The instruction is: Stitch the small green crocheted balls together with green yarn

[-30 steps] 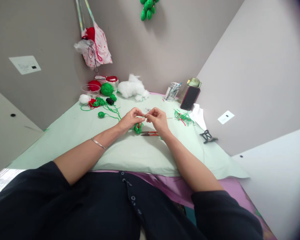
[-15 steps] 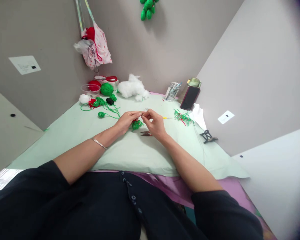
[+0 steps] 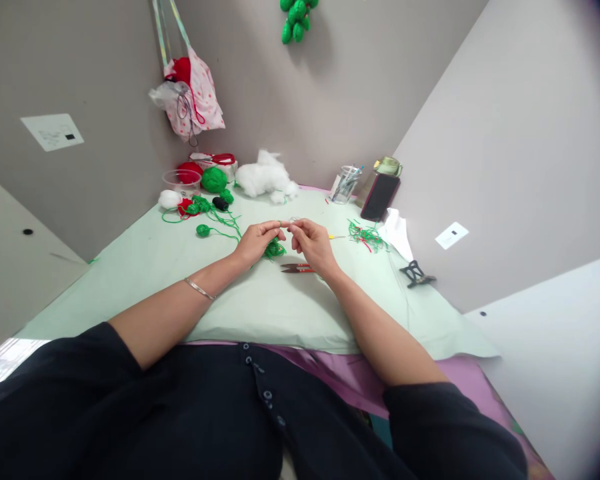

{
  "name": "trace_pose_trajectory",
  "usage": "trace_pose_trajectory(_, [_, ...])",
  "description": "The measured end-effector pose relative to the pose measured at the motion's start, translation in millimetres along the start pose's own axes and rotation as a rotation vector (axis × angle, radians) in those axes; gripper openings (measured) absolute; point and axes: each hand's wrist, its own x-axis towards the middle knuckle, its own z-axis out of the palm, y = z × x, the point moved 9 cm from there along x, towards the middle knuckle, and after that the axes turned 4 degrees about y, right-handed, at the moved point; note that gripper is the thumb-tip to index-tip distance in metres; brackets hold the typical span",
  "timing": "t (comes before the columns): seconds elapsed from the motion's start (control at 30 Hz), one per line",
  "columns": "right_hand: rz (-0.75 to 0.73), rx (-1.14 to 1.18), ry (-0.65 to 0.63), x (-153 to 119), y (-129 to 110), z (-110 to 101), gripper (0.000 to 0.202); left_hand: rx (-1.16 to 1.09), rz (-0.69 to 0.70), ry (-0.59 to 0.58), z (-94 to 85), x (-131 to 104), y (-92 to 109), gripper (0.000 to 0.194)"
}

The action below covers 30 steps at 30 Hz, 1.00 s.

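My left hand (image 3: 259, 243) is closed at the middle of the table, its index finger stretched toward the right hand. Green yarn (image 3: 275, 249) bunches right under its fingers, and a bit of green shows on the index finger. My right hand (image 3: 314, 247) pinches at the tip of that finger; what sits in the pinch is too small to make out. Just below the right hand lie thread snips (image 3: 296, 269) with orange-red handles, partly covered by it. A thin yellow-handled tool (image 3: 336, 237) pokes out beyond the right hand.
Green yarn balls (image 3: 213, 179), a clear tub (image 3: 181, 180) and white stuffing (image 3: 265, 175) stand at the back left. Yarn scraps (image 3: 367, 235), a pen cup (image 3: 346, 184), a phone (image 3: 380, 197) and a black claw clip (image 3: 417, 273) are on the right. A dotted bag (image 3: 195, 93) hangs above.
My right hand has shifted slightly right, away from the left hand, and its fingers have turned. More of the snips shows now. The left index finger appears straighter.
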Motion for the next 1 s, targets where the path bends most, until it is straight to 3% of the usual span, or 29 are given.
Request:
trace_pose_trajectory(0.13, [-0.003,-0.038,-0.06,-1.5,-0.1,7.6,0.03,0.085,0.075,-0.042,6.0,-2.7,11.1,0.026])
trace_pose_trajectory(0.33, [-0.022,-0.1,-0.02,-1.0,2.2,3.6,0.024,0.123,0.137,-0.089,13.4,-8.1,22.3,0.028])
trace_pose_trajectory(0.77, [0.036,-0.054,-0.055,1.9,4.5,3.1,0.028,0.124,0.131,-0.055,11.4,-9.5,20.4,0.025])
trace_pose_trajectory(1.0, [0.067,-0.029,-0.086,5.4,15.0,4.5,0.032,0.265,0.18,-0.077,12.5,-8.9,14.4,0.029])
